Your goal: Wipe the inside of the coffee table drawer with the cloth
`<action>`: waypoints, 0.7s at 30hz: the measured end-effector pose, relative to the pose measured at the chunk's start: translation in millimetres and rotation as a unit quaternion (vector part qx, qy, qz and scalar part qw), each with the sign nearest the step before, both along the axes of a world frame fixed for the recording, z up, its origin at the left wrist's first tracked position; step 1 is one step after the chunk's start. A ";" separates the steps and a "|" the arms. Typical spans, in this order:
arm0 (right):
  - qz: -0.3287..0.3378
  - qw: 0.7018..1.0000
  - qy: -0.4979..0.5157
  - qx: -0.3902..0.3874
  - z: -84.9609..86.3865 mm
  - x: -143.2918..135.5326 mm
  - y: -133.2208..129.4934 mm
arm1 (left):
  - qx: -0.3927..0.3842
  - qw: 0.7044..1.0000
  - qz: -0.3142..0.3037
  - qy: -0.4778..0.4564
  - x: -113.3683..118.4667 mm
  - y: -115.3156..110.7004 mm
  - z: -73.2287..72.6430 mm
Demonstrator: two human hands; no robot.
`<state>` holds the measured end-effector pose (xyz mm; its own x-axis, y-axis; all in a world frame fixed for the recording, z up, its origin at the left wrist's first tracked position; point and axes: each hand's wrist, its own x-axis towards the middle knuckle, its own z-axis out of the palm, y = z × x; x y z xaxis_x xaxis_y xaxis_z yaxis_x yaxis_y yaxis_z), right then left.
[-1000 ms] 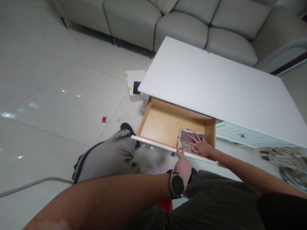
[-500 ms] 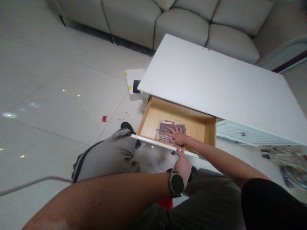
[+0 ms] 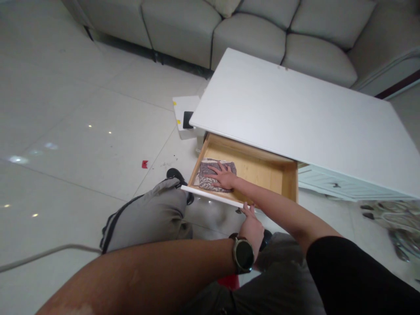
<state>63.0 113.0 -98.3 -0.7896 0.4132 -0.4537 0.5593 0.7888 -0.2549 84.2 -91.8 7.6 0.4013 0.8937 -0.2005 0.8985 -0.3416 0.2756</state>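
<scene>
A folded patterned cloth [image 3: 210, 180] lies in the left part of a pulled-out wooden drawer [image 3: 262, 175]. My right hand [image 3: 223, 177] rests flat on top of it, fingers spread. At the drawer's white front edge [image 3: 213, 197], near a dark knob [image 3: 238, 211], is my left hand [image 3: 252, 227], with a watch on the wrist. Its fingertips touch the top of the drawer front; how far they curl round it is hard to see.
The drawer belongs to a white table [image 3: 295, 109]. Behind stands a grey sofa [image 3: 249, 39]. A white box [image 3: 187, 103] with a black item sits left of the table. A red scrap [image 3: 145, 164] and a cable [image 3: 49, 251] lie on the floor.
My right hand and the cloth have moved left inside the drawer, close to its left side. My left hand has stayed at the drawer front.
</scene>
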 end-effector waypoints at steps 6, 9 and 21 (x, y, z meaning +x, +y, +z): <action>-0.124 0.990 -0.028 0.064 7.9 3.1 51.1 | -0.008 0.996 -0.056 0.069 -1.5 5.5 12.5; -0.169 0.983 -0.047 0.048 11.6 8.8 66.4 | -0.008 0.989 -0.091 0.112 -1.7 8.0 17.8; -0.114 0.984 -0.024 0.138 27.9 13.8 36.0 | 0.028 0.996 -0.056 0.071 1.7 1.3 8.4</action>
